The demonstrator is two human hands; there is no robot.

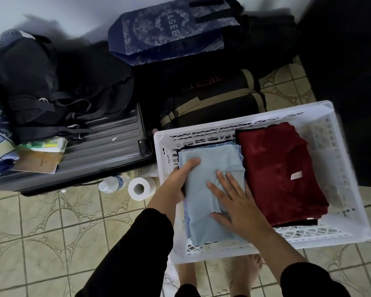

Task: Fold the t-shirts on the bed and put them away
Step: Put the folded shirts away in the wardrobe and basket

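Hands: left (181, 179) gripping pale blue folded t-shirt (204, 198), right (234, 203) flat atop; white basket (266, 118); red t-shirt (281, 174) already stowed; bed unseen.

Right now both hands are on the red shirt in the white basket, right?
Not quite. In the head view both hands, left and right, are on the light blue shirt in the white basket. The red shirt lies beside it, untouched.

Folded t-shirts (204, 202) inside white basket (334, 236)
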